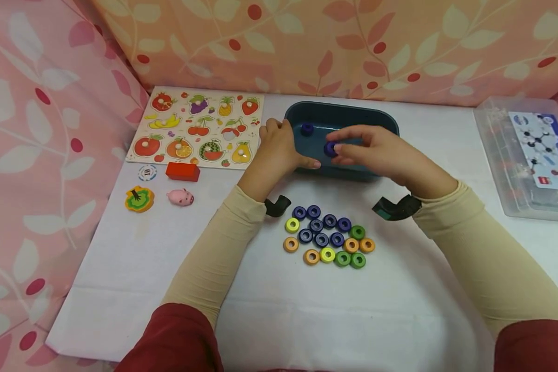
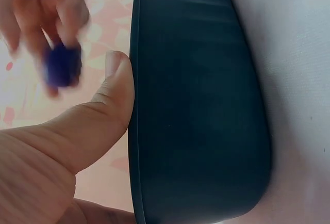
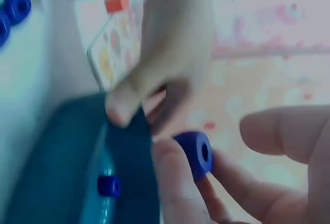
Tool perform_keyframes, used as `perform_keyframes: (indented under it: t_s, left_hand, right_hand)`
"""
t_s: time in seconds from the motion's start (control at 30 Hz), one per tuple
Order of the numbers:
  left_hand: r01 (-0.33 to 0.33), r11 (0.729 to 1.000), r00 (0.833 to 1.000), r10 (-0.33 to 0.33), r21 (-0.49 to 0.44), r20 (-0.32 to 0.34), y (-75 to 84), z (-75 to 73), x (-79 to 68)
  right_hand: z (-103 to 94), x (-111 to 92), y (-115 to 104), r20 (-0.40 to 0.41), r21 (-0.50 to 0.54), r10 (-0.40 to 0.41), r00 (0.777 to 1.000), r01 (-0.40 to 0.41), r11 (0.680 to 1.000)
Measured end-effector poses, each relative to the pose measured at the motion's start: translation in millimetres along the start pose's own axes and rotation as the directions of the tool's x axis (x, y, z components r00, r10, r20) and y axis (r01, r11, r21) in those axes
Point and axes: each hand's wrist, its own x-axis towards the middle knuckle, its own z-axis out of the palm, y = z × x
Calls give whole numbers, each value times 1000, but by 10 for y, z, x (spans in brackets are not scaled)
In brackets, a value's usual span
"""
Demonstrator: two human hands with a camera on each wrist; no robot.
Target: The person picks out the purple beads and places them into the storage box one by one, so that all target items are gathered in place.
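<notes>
A dark teal plastic tub (image 1: pixel 344 174) stands toward the back of the table. My left hand (image 1: pixel 279 150) holds its left end, fingers over the left side and thumb along the near rim. Over the tub, my right hand (image 1: pixel 372 150) pinches a dark blue ring-shaped bead (image 3: pixel 195 154) between thumb and fingers; the bead's hole shows in the right wrist view. Another dark blue bead (image 1: pixel 307 128) lies inside the tub at the back left. In the left wrist view the held bead (image 2: pixel 63 65) is blurred, above the rim.
Several loose beads (image 1: pixel 321 239), blue, yellow, orange and green, lie in front of the tub. Back left is a fruit puzzle board (image 1: pixel 195 129), with a red block (image 1: pixel 183 171), pink pig (image 1: pixel 180 197), tree piece (image 1: pixel 139 199) and chip (image 1: pixel 147 172) nearby. A clear box (image 1: pixel 530 155) stands right.
</notes>
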Motion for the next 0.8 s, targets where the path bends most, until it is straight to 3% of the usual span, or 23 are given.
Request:
perform_keyframes:
  t_s: [0.17,0.33,0.4,0.53,0.63,0.7,0.8]
  left_hand:
    - [20,1000,1000,-20,-14,21,1,-10,5]
    - [15,1000,1000,-15,-9,18,12,0,20]
    - [7,1000,1000,-7,-3,12,15,7,22]
    - [-6,1000,1000,6,5,4,18,11,18]
    - [-10,1000,1000,10,12,1,15,8,21]
    - [-7,1000,1000,7,15,0,10,7,24]
    - [4,1000,1000,-4,20,2,0,5,22]
  right_hand:
    - [-186,389,-18,31,122,50,998,-54,991]
    - [-228,766,84,96,249,150,984,-170,954]
    - [-226,880,120,116,334,181,977,-210,919]
    - [-215,1050,154,145,525,235,961,-276,805]
    - [-215,1124,174,148,592,272,951,-305,746]
    - [-215,1142,182,150,584,278,949,-312,749]
    - [-219,1106,191,159,493,249,955,-296,819]
